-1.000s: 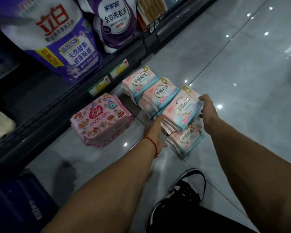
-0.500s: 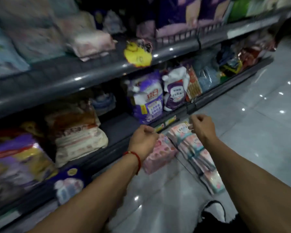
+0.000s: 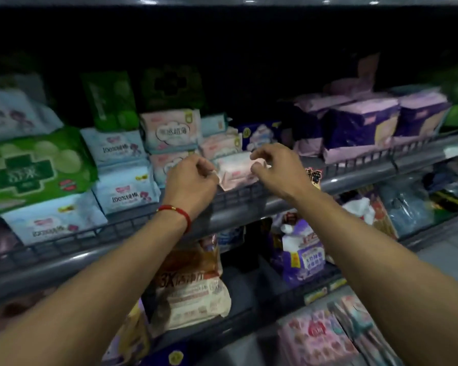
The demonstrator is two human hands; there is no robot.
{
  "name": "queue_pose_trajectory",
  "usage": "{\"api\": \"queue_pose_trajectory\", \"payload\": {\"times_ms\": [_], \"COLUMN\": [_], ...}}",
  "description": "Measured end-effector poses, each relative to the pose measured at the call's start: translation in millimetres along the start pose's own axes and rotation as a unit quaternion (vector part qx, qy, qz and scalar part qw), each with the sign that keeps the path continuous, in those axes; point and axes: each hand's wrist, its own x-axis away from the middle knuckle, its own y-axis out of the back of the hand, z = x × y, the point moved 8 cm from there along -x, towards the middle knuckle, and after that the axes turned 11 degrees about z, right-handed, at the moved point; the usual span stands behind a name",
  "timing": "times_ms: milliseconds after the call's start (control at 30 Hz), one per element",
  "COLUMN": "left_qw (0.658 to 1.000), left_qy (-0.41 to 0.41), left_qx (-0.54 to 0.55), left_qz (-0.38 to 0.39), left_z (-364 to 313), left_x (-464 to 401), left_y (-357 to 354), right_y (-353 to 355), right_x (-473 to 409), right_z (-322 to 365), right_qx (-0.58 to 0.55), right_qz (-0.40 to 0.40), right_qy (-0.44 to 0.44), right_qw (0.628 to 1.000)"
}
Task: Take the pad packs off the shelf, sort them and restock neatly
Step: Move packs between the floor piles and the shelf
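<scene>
Both hands reach over the shelf (image 3: 249, 196) rail. Left hand (image 3: 189, 178) and right hand (image 3: 274, 167), fingers curled, flank a pink pad pack (image 3: 234, 167); grip contact cannot be told.

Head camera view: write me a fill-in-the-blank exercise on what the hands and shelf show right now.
1. Both hands reach toward a ____ pad pack at the front of the shelf.
2. The left hand has a ____ string on its wrist.
3. The big pack with a cross, left of the hands, is ____.
4. The right hand is to the ____ of the left hand.

Missing words: pink; red; green; right
</scene>
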Motion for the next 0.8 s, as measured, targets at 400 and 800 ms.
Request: {"api": "queue_pose_trajectory", "payload": {"times_ms": [400,800], "left_qw": [0.99,0.895], "left_qy": [0.121,0.124], "left_qx": [-0.003,0.428], "left_qz": [0.067,0.026], "left_z": [37,42], "left_x": [-37,-26], "left_y": [-23,-23], "right_y": [-33,-9], "right_x": [-84,-11], "right_z": [-28,5], "right_qx": [0.024,-0.105], "right_qz": [0.175,0.115], "right_qy": [0.004,0.076], "right_qw": [0.984,0.985]}}
